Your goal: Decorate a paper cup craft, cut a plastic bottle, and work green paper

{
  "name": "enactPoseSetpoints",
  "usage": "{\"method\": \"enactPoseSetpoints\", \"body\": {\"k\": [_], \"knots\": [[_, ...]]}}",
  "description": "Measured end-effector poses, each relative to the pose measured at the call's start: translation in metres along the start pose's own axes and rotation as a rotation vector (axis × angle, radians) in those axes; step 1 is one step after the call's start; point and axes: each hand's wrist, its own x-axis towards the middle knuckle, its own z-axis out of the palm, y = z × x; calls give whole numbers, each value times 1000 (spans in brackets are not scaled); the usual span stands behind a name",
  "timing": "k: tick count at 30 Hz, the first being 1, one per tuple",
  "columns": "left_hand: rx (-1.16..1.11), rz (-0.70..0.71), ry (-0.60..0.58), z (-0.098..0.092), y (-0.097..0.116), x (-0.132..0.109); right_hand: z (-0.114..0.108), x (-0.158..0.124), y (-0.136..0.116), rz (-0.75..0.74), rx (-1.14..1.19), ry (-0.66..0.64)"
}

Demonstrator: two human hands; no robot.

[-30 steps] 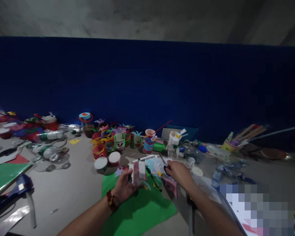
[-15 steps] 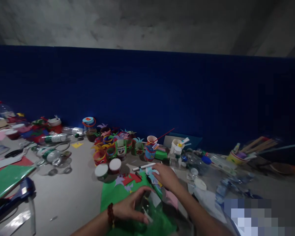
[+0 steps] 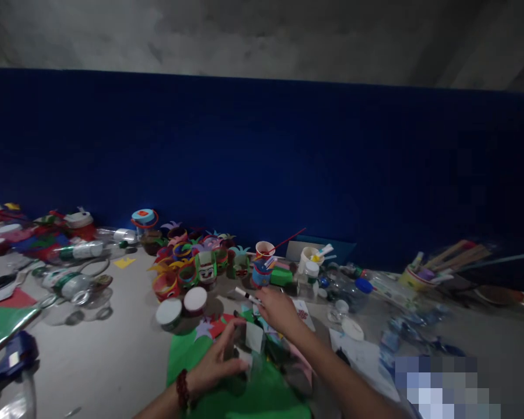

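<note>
My left hand [image 3: 218,362], with a beaded bracelet at its wrist, curls round a clear plastic cup-like piece [image 3: 255,337] with whitish patches on it. What exactly this piece is stays blurred. Farther out, my right hand [image 3: 278,309] has its fingers closed on the end of a white marker [image 3: 245,295] with a dark band. Beneath both hands lies a green sheet [image 3: 181,356]. Scraps of red paper [image 3: 219,326] and a lilac cut-out [image 3: 204,328] rest at its far edge.
Two white-lidded tubs [image 3: 169,313] stand left of the sheet. Behind them cluster several decorated cups [image 3: 165,284]. A blue pencil cup [image 3: 261,273] is straight ahead. Plastic bottles [image 3: 67,284] and a blue glue gun [image 3: 20,355] lie left; a brush cup [image 3: 415,279] stands right.
My right hand has closed on the white marker, which is now tilted and partly covered by the fingers. The left hand still holds the clear piece. The view has shifted slightly to the right.
</note>
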Motion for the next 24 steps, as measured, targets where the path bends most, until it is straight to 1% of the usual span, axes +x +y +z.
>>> {"method": "enactPoseSetpoints", "body": {"k": [3, 7, 8, 11, 13, 14, 17, 20, 22, 24], "knots": [[-36, -31, 74, 3, 6, 0, -1, -6, 4, 51, 52, 10], [11, -12, 269, 5, 9, 2, -2, -18, 2, 114, 174, 57], [21, -22, 310, 4, 9, 3, -3, -23, -1, 115, 218, 85], [32, -49, 368, 3, 9, 3, -4, -48, -14, 98, 361, 162], [81, -58, 362, 4, 10, 2, -1, -67, -23, 59, 470, 168], [121, -57, 351, 5, 10, 1, 2, -74, -27, 31, 576, 164], [230, -36, 322, 8, 11, -1, 14, -87, -34, -4, 724, 145], [264, -21, 292, 12, 11, -2, 24, -90, -35, 35, 769, 148], [267, -1, 227, 13, 10, -2, 28, -91, -34, 56, 778, 161], [284, 72, 140, 14, 7, -2, 29, -93, -34, 90, 782, 179]]}}
